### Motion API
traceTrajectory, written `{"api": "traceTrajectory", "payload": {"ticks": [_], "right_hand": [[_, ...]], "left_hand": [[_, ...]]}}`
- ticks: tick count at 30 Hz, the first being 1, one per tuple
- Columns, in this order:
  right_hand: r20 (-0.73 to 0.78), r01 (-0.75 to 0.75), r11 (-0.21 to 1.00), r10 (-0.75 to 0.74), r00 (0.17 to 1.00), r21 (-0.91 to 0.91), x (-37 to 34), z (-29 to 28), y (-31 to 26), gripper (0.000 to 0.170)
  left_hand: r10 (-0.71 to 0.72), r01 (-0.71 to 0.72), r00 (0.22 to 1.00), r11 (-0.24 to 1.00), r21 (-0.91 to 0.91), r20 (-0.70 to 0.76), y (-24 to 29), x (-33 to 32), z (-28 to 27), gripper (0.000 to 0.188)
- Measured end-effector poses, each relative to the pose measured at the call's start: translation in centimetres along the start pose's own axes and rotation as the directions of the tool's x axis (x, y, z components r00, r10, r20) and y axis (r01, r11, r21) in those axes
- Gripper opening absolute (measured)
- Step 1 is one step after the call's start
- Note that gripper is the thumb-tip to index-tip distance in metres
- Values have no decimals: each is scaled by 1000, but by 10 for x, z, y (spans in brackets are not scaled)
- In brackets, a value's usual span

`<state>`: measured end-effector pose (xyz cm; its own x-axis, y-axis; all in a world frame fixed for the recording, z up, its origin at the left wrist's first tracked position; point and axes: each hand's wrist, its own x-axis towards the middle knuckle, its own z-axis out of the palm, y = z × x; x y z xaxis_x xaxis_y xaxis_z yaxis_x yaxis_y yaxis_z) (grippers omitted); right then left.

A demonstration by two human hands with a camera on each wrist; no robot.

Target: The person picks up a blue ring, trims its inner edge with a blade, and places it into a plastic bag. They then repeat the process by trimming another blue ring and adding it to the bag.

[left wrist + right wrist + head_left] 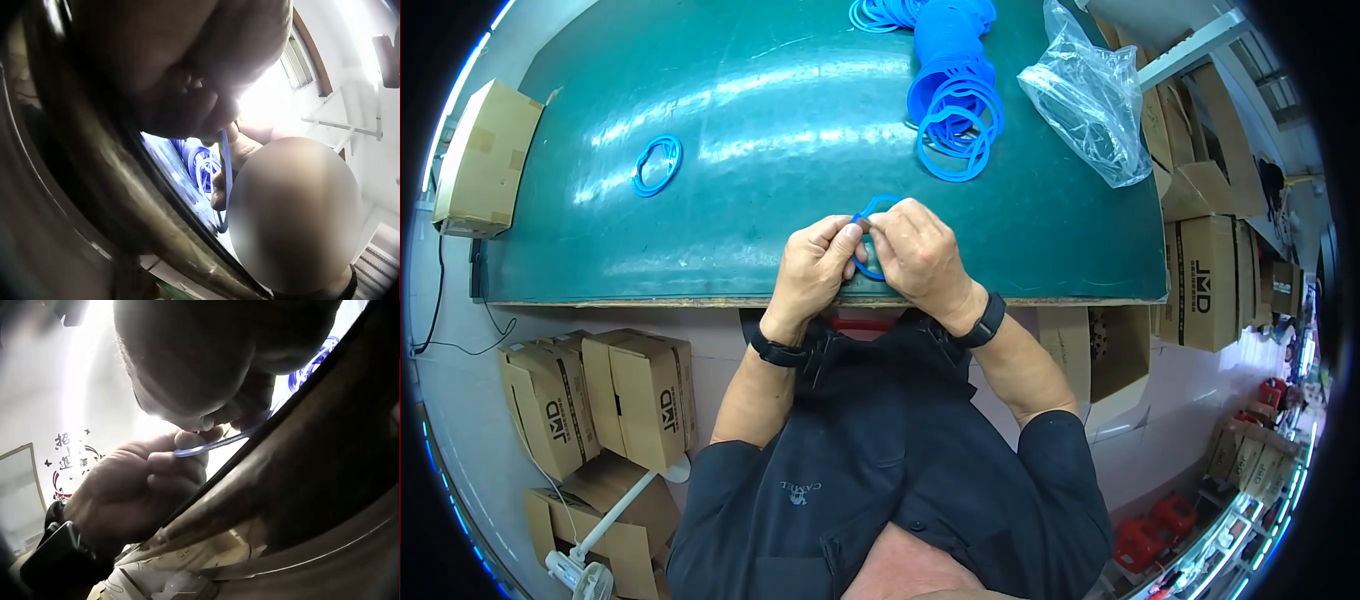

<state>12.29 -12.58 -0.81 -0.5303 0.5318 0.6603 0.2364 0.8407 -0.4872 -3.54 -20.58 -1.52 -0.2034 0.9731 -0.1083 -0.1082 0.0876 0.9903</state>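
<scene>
Both hands meet over the near edge of the green table, at a thin blue plastic ring (pixel 870 272). My left hand (pixel 812 262) pinches the ring's left side between thumb and fingers. Right beside that thumb, the fingertips of my right hand (pixel 922 252) also pinch at the ring, and its knuckles cover the right part of it. In the right wrist view the blue ring (pixel 215 447) runs out from the left hand's fingers (pixel 164 464). The left wrist view shows the ring (pixel 227 165) edge-on below the dark, shaded fingers.
Ahead on the green table (pixel 760 200) lies a long stack of blue rings (pixel 950 40), with loose rings (pixel 955 165) at its near end. A few more rings (pixel 658 166) lie at the left. A clear plastic bag (pixel 1090 95) is at right, a cardboard box (pixel 490 160) at the left edge.
</scene>
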Motion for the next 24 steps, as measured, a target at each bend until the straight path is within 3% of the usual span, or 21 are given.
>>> {"api": "traceTrajectory", "payload": {"ticks": [5, 9, 13, 16, 24], "right_hand": [[10, 21, 999, -21, 1000, 38, -3, -1, 0, 20], [-67, 16, 998, -21, 998, -67, -4, 0, 1, 21], [16, 36, 995, -34, 999, -91, -8, -2, 0, 21], [-49, 18, 999, -19, 999, -39, -6, -4, 2, 22], [-53, 29, 999, -31, 998, -38, -6, -5, 2, 22]], "left_hand": [[-16, 16, 1000, 1000, -26, 7, 1, 1, -2, 23], [-23, 23, 1000, 1000, -17, 17, 2, 0, -1, 23], [4, -5, 1000, 1000, -30, -9, 0, 1, -1, 23], [-4, 4, 1000, 1000, -17, 6, 1, 0, -1, 25], [0, 0, 1000, 1000, -22, 9, 0, 0, -3, 25]]}}
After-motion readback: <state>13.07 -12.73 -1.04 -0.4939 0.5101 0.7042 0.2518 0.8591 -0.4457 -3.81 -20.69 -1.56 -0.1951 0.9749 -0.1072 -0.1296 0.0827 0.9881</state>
